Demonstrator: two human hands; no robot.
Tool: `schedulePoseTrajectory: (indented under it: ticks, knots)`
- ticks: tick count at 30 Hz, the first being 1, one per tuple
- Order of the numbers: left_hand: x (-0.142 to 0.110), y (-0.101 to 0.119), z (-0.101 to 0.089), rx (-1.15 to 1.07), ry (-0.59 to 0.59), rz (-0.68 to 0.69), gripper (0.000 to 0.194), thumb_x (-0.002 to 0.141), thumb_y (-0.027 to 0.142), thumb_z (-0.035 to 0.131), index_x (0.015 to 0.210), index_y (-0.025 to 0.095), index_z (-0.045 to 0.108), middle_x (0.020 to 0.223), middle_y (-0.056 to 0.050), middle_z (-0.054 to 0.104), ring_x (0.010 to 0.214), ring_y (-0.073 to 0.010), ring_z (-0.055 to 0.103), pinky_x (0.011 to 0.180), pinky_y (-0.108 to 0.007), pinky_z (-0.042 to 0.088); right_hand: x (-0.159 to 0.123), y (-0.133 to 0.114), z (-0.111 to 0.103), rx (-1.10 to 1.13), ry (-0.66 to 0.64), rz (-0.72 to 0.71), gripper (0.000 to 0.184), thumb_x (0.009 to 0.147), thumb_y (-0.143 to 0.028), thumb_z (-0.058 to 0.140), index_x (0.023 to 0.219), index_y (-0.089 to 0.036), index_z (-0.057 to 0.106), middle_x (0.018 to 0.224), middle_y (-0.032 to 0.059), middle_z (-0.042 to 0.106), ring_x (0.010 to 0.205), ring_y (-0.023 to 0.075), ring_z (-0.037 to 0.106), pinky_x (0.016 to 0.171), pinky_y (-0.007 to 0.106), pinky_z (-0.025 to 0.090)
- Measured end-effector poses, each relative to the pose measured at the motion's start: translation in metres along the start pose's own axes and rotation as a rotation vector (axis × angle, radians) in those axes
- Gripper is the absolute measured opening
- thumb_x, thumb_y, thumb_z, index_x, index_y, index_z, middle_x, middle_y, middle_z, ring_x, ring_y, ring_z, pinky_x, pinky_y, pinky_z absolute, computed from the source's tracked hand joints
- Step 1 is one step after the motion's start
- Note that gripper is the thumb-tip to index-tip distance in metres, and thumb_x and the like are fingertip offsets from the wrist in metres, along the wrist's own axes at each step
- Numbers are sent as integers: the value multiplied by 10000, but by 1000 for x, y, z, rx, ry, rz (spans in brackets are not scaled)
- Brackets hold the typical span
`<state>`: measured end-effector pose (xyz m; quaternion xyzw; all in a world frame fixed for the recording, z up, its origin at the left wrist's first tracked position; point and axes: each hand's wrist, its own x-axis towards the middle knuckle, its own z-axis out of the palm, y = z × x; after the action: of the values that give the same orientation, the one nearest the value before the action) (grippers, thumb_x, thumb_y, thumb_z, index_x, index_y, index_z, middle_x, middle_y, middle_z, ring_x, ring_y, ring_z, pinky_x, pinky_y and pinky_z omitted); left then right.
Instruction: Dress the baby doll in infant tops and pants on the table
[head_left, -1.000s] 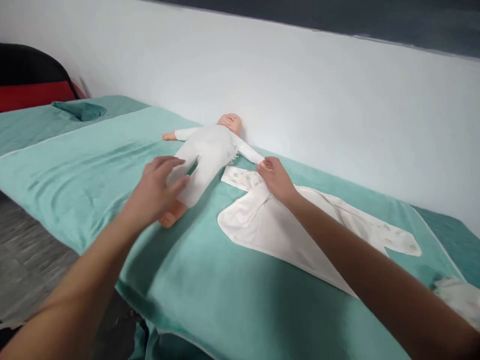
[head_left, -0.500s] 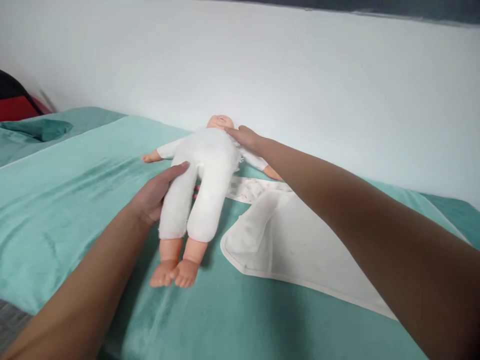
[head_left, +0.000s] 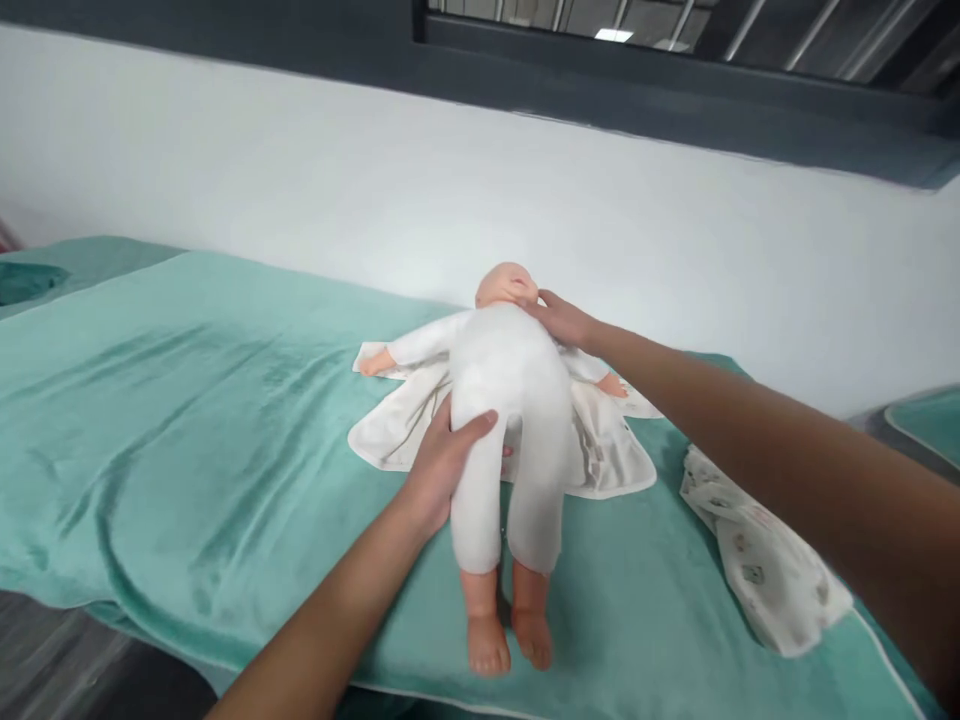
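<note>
Taking the torso of the doll (head_left: 510, 365) as the hub of the clock, its head points to 12, its bare feet to 6, and its arms reach out to 9 and 3. The left hand (head_left: 439, 465), between 7 and 8, is wrapped round one thigh — thumb across the front, a fingertip showing between the legs. The right hand (head_left: 562, 322), between 1 and 2, touches the neck just below the head; some fingers are hidden, so I cannot tell how tightly it is closed. Under the doll a pale garment (head_left: 394, 428) lies spread on the green cover (head_left: 225, 470). At 4 o'clock, well apart, sits a bunched printed cloth (head_left: 761, 565). Beyond the head rises the white wall (head_left: 300, 190) — barred window (head_left: 675, 25) at 1 o'clock.
</note>
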<state>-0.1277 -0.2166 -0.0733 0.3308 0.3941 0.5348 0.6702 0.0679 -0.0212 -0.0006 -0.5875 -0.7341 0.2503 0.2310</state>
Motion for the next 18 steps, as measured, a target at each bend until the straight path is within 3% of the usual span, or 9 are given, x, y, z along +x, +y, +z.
schedulePoseTrajectory:
  ticks: [3,5,8,10,12,14,16,18]
  knots:
    - [2,-19,8,27,12,-70,571,817,413,757,1334,277,556,1166,-108,729,765,-238,750,581,-333,611,-20,28,0,-67,-40,37,788,935,-731,418,1475,-157,411,1481,220,557,1255,341,607,1014,464,473]
    - [3,-25,7,66,28,-91,554,822,447,755,1312,268,570,1092,-93,748,738,-226,749,602,-338,615,-28,32,0,-207,-83,56,765,963,-715,356,1481,-153,389,1398,227,620,1179,355,643,948,461,489]
    - [3,-29,4,106,36,-83,535,855,523,713,1304,265,582,1024,-81,764,712,-218,746,618,-342,611,-34,15,0,-543,-20,-2,648,1006,-636,300,1410,-152,452,1176,215,713,1031,376,673,875,484,475]
    - [4,-30,4,132,46,-80,530,877,576,666,1311,281,587,1004,-74,770,718,-228,747,617,-351,607,-34,-10,10,-689,102,-159,508,1037,-519,305,1301,-147,529,1135,205,705,1033,369,654,876,481,455]
    - [7,-30,6,162,49,-63,534,888,602,636,1325,298,591,1040,-73,772,788,-252,756,660,-376,618,-30,-37,31,-700,117,-370,398,1039,-415,359,1258,-147,555,1217,194,668,1115,353,610,894,456,445]
    - [12,-30,7,195,42,-7,531,893,597,631,1330,297,605,1118,-78,764,935,-281,753,770,-407,627,-22,-60,62,-684,-6,-542,377,1027,-402,422,1278,-154,555,1296,181,627,1174,341,571,899,436,447]
    - [15,-31,7,224,30,42,528,894,588,634,1324,281,627,1188,-85,750,1098,-302,715,903,-427,605,-12,-74,93,-728,-128,-584,354,1008,-395,481,1246,-151,579,1291,179,624,1191,348,559,923,450,440]
    - [16,-32,4,228,36,44,544,889,590,640,1328,268,639,1257,-91,728,1220,-313,659,1000,-437,565,-3,-80,113,-784,-251,-532,339,994,-412,511,1185,-150,607,1240,178,648,1147,355,586,898,454,448]
